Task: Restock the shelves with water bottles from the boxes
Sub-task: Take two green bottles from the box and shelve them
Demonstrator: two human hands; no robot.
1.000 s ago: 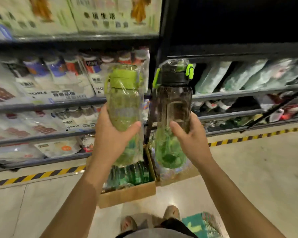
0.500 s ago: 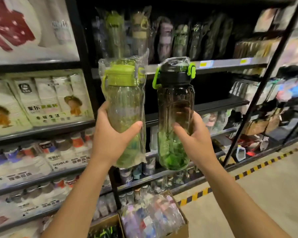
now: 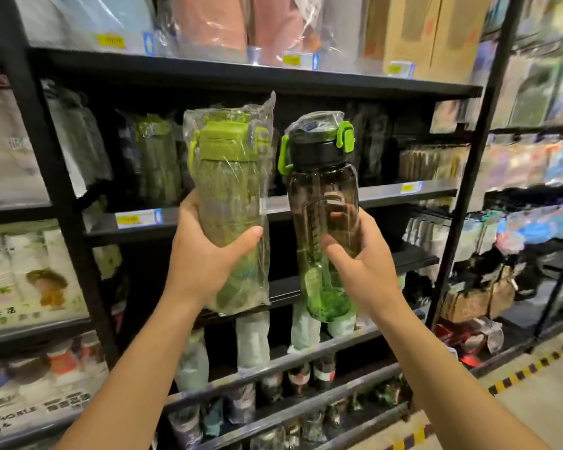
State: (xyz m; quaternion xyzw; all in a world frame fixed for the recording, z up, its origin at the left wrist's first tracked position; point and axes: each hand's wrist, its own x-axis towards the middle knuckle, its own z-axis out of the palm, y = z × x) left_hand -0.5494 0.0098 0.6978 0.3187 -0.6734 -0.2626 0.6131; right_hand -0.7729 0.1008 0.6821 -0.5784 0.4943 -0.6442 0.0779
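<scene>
Both bottles are up in front of the black shelf [image 3: 387, 193]. Left hand [image 3: 205, 254] is wrapped around the lower half of the bagged green bottle [image 3: 231, 196], which sticks up toward 12 o'clock. Right hand [image 3: 361, 267] grips the smoky dark bottle [image 3: 322, 196] the same way, upright, just beside the green one at its 3 o'clock.

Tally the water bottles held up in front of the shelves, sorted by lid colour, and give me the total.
1 green-lidded bottle, plastic-wrapped, gripped by the left hand
1 black-lidded bottle, with a green clasp, gripped by the right hand
Total: 2 bottles in hand
</scene>
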